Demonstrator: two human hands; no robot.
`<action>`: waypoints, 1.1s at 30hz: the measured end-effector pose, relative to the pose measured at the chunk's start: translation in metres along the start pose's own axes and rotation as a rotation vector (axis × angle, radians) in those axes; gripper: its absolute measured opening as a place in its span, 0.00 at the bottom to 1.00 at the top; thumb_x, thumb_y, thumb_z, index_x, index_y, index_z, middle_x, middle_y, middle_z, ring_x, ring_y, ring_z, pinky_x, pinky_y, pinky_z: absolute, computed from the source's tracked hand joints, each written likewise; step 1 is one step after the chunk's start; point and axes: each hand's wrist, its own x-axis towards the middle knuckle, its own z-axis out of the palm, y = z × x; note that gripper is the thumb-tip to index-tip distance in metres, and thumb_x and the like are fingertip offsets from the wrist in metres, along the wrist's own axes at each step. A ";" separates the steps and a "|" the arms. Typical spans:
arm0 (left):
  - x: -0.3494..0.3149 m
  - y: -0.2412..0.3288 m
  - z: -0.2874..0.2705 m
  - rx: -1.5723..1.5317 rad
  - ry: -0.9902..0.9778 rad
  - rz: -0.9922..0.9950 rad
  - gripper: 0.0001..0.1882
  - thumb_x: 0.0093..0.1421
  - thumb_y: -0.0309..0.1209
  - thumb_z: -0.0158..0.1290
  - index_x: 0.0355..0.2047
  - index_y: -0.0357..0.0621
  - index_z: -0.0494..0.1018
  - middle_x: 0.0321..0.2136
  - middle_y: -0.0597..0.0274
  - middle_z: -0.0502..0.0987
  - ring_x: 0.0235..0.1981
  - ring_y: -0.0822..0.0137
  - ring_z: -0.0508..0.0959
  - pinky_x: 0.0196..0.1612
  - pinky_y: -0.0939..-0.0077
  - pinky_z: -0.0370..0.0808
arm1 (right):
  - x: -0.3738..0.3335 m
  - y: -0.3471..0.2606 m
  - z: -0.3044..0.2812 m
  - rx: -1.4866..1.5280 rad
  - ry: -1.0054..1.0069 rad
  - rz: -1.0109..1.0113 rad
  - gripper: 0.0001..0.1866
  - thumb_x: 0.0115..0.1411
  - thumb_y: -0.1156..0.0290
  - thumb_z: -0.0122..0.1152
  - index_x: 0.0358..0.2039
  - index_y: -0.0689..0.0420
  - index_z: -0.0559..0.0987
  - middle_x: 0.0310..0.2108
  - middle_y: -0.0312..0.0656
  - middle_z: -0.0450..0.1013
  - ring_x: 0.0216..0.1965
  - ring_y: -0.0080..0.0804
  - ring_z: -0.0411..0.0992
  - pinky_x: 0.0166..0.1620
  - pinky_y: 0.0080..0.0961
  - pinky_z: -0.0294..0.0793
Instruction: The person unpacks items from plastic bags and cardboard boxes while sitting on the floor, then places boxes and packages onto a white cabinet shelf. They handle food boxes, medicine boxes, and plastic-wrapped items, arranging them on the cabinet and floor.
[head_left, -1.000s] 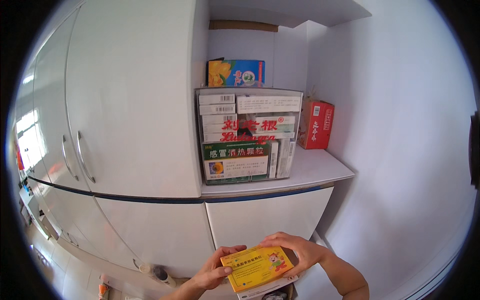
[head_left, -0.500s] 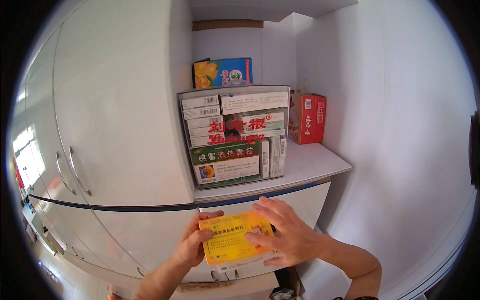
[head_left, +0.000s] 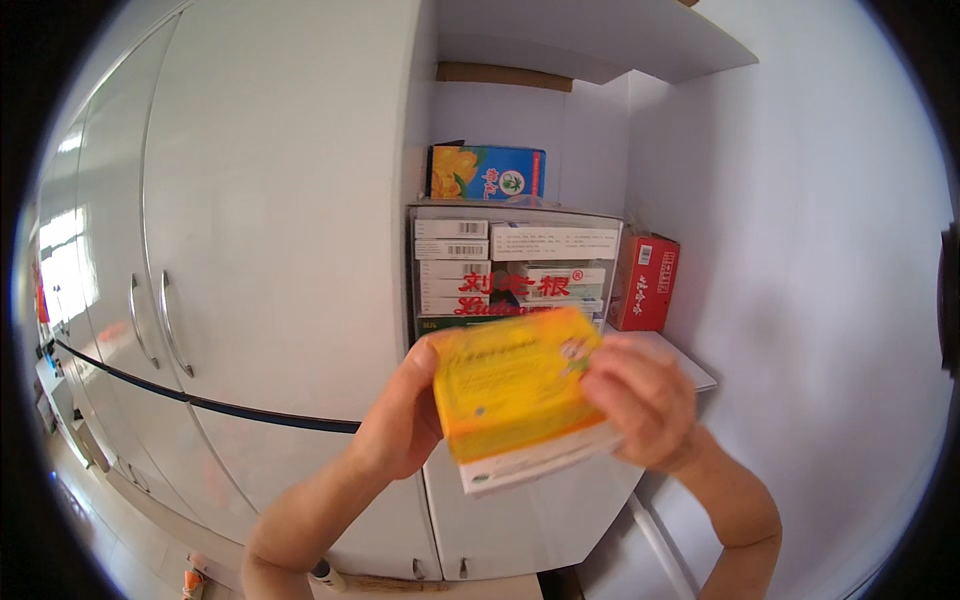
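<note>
Between my two hands is a yellow medicine box [head_left: 515, 385] with an orange edge, slightly blurred. A white box [head_left: 540, 458] lies flat beneath it, held along with it. My left hand [head_left: 405, 410] grips the left end, thumb at the upper corner. At the right end my right hand [head_left: 645, 400] has its fingers curled on the boxes. Just behind them stands a clear plastic case [head_left: 513, 215] with red lettering, packed with white medicine boxes [head_left: 452, 250]. The held boxes hide the lower part of this case.
On top of the case sits a blue box with yellow flowers [head_left: 490, 172]. A red carton [head_left: 645, 282] stands right of it on the white shelf [head_left: 680, 365]. Tall white cabinet doors [head_left: 280, 200] with metal handles [head_left: 175, 325] fill the left; a white wall [head_left: 800, 250] bounds the right.
My hands have raised the yellow and white boxes up in front of the case, tilting them. The whole view has shifted, so the shelf and case appear further right and lower.
</note>
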 end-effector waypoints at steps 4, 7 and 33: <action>0.015 0.000 0.010 -0.008 -0.082 0.194 0.35 0.65 0.57 0.35 0.61 0.43 0.53 0.57 0.52 0.61 0.54 0.57 0.69 0.54 0.63 0.68 | 0.036 0.054 -0.020 -0.137 0.021 -0.014 0.23 0.45 0.80 0.62 0.45 0.58 0.74 0.42 0.46 0.71 0.45 0.45 0.71 0.47 0.35 0.73; 0.003 -0.049 -0.025 0.890 -0.158 0.570 0.31 0.58 0.45 0.54 0.57 0.44 0.60 0.55 0.52 0.64 0.54 0.54 0.69 0.52 0.61 0.69 | 0.076 0.091 -0.009 -0.236 0.051 0.044 0.28 0.41 0.80 0.65 0.47 0.57 0.73 0.44 0.47 0.70 0.45 0.46 0.70 0.47 0.36 0.72; -0.002 -0.125 -0.056 1.534 -0.200 0.754 0.16 0.50 0.44 0.60 0.32 0.47 0.76 0.49 0.61 0.71 0.50 0.62 0.70 0.47 0.68 0.66 | 0.115 0.201 0.132 0.997 -0.566 0.958 0.45 0.39 0.70 0.73 0.60 0.58 0.64 0.56 0.50 0.66 0.57 0.40 0.63 0.58 0.32 0.62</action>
